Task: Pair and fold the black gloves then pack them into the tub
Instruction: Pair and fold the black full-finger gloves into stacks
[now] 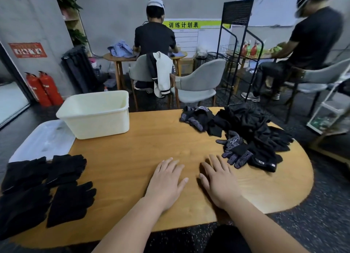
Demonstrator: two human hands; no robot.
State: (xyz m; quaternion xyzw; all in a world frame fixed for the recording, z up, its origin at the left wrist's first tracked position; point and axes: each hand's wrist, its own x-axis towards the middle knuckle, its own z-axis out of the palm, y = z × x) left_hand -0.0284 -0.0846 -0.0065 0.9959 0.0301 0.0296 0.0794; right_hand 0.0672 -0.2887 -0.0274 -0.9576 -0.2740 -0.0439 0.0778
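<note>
Gloves (244, 135), heaped at the table's (132, 150) far right edge, look soft, light and floppy, best taken at the cuff, while left hand (166, 180) and right hand (219, 180) lie flat, holding nothing.

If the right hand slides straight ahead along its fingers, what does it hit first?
The right hand crosses bare table, then probably meets the small heap of dotted gloves at the far edge. The nearer dotted glove seems just right of that line.
</note>
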